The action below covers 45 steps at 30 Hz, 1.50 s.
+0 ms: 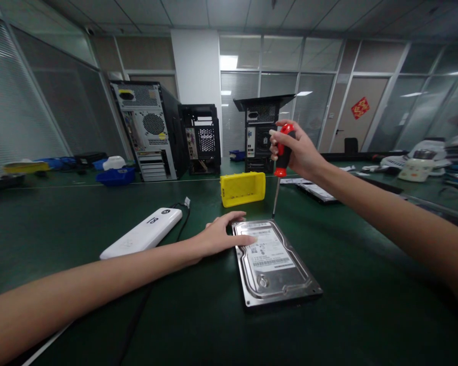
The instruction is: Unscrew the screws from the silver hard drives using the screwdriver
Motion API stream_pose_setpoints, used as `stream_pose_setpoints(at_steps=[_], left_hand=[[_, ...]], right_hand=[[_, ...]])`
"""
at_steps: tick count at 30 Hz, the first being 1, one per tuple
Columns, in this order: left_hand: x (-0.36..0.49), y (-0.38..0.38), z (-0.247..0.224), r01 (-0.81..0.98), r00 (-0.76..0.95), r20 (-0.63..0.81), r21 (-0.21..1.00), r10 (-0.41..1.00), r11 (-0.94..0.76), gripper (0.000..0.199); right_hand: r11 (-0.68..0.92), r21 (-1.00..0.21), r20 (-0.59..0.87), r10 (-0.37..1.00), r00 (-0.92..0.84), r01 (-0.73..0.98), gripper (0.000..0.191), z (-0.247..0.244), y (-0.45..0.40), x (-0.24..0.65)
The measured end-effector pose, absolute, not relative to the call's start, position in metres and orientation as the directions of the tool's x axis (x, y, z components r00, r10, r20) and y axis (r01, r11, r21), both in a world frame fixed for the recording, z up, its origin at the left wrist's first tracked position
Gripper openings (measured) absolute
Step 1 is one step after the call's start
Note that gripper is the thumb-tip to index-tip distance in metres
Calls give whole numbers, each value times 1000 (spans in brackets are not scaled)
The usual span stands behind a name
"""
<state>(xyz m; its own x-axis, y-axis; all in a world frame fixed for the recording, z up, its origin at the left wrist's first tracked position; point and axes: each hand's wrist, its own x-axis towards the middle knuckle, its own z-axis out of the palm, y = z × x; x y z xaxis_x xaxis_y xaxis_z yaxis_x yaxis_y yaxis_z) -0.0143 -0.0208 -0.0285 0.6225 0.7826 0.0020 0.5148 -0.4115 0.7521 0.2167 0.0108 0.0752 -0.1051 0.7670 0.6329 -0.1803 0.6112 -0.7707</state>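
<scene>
A silver hard drive point(278, 274) with a white label lies flat on the green table. My left hand point(223, 234) grips its far left corner, thumb on the label and fingers at the far edge. In my right hand point(297, 147) is a screwdriver point(282, 168) with a red and black handle, held nearly upright with the fingers closed around the grip. Its tip points down at the far right corner of the drive. Whether a screw sits under the tip is too small to tell.
Behind the drive stands a yellow bin point(243, 189). A white power bank point(143, 234) with a black cable lies left. Computer cases point(148, 132) stand at the back, near a blue tray point(116, 176). Another drive-like metal plate point(320, 193) lies back right, and a pale jar point(418, 166) stands beyond.
</scene>
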Motion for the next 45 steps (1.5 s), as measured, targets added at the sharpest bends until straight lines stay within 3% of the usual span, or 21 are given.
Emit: stream_pose_setpoints(at_steps=[5,9,15,18,22,33,41,45], left_hand=[[0,-15,-22,448,673,34,775,738,-445,66],[7,-10,-18,395,730,38,791,683,-467,55],[6,-7,-20,393,740,15,802,672,-451,59],[5,-7,-21,409,731,17,789,682,-459,60],[5,-7,-21,412,730,24,782,683,-468,61],[6,-9,-24,442,685,66,754,725,-485,60],[8,-13,-30,432,618,136,764,774,-480,50],[9,-15,-31,440,578,137,778,804,-449,50]], right_hand=[[535,-801,588,788,-183,-270,27,75,15,221],[575,-787,608,786,-115,-224,27,76,17,223],[639,-748,663,728,-173,-178,29,76,14,220],[592,-774,632,743,-220,-225,22,77,11,221],[548,-807,591,759,-274,-220,26,78,12,224],[561,-803,595,765,-244,-200,29,61,25,226],[619,-746,656,746,-113,-247,31,42,26,225],[603,-767,637,756,-146,-220,32,46,25,225]])
